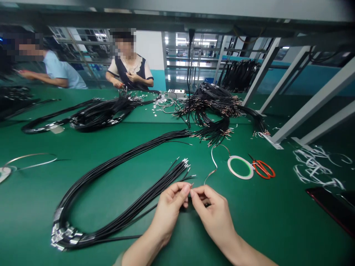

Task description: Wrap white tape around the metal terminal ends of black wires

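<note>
My left hand [172,207] is closed in a pinch on the end of a thin black cable, and a small copper-coloured tip [192,186] shows at the fingertips. My right hand [212,207] pinches right beside that tip; whatever is between its fingers is too small to make out. A bundle of black cables [91,177] curves round on the left, its silvery stripped ends [185,162] lying just beyond my left hand. From a roll of tape [240,167], a thin white and copper strip [213,159] runs down to behind my right hand.
Orange-handled scissors [264,169] lie by the roll. White backing scraps [316,168] and a dark flat object [330,207] are at right. Cable heaps [210,99] lie farther back on the green table [155,155]. Grey posts [313,99] rise at right. Two people work across the table.
</note>
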{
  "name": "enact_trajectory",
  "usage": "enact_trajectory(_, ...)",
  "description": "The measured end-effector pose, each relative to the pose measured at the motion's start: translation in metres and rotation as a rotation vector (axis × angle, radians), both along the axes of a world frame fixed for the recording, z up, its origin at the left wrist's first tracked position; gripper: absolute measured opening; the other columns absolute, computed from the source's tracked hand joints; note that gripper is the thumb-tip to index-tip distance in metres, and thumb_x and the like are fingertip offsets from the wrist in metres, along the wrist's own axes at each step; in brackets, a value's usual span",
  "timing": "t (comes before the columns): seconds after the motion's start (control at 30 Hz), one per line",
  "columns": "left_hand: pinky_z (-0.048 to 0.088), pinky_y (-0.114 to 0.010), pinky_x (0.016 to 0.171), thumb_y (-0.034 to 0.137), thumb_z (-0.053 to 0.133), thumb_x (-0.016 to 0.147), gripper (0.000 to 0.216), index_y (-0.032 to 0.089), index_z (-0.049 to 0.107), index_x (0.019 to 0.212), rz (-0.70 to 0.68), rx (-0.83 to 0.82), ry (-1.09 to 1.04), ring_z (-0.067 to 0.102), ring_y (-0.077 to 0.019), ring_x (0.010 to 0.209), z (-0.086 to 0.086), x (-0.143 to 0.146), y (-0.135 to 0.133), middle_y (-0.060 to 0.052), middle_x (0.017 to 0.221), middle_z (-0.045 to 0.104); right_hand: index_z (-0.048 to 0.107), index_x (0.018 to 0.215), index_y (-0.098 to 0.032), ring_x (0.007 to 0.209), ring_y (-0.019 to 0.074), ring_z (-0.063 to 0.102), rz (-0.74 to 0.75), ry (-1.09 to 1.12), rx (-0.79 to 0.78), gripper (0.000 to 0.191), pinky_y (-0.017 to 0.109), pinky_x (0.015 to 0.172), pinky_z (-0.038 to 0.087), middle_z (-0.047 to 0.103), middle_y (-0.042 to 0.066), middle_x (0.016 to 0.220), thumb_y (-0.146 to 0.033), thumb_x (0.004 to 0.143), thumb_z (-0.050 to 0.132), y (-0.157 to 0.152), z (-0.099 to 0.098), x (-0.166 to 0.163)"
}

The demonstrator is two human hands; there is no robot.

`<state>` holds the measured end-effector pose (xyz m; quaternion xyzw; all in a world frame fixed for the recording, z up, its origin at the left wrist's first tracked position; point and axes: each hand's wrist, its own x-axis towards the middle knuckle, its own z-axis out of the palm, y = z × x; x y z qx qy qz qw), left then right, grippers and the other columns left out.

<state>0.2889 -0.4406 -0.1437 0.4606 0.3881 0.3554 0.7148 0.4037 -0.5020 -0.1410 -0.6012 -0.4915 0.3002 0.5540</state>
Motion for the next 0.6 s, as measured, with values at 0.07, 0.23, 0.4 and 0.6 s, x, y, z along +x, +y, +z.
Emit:
enact_trajectory(0.07,0.045,-0.021,0.064,0.030,0.069,0.076,0.025,0.012,0.067,0.093,-0.033,-0.010,-0.025,0.054,-0.0088,0.061,0.0004,-0.0019,0.0021,-0.001,0.073,0.064,0.063,0.078,-0.018,0.064,0.0158,0.065,-0.005,0.024,-0.002,0.014,0.023,0.060,0.050,0.067,0.002,0.073,-0.025,0.087,0.054,0.0005,0.0004,0.0002)
enact_trajectory(0.23,0.051,-0.025,0.062,0.028,0.075,0.068,0.026,0.011,0.068,0.086,0.024,0.010,0.037,0.062,-0.0128,0.060,0.0028,-0.0018,0.0051,-0.004,0.069,0.069,0.064,0.078,-0.018,0.065,0.0165,0.066,-0.018,0.022,0.002,0.015,0.023,0.059,0.051,0.068,0.003,0.075,-0.027,0.086,0.055,0.0011,-0.0004,0.0010)
enact_trajectory(0.4,0.053,-0.024,0.057,0.028,0.075,0.067,0.023,0.011,0.066,0.080,0.045,-0.015,0.064,0.062,-0.0123,0.055,0.0013,0.0006,0.0036,-0.003,0.067,0.069,0.065,0.079,-0.019,0.063,0.0161,0.064,-0.018,-0.015,0.018,0.015,0.024,0.059,0.051,0.067,0.003,0.073,-0.026,0.086,0.054,0.0009,0.0010,0.0012)
enact_trajectory(0.6,0.052,-0.023,0.056,0.033,0.074,0.069,0.025,0.011,0.066,0.078,0.035,-0.016,0.066,0.061,-0.0119,0.053,0.0013,-0.0002,0.0019,-0.002,0.062,0.066,0.065,0.080,-0.019,0.061,0.0149,0.062,-0.004,-0.020,0.022,0.017,0.023,0.058,0.050,0.067,0.003,0.073,-0.026,0.088,0.052,0.0007,0.0027,0.0011)
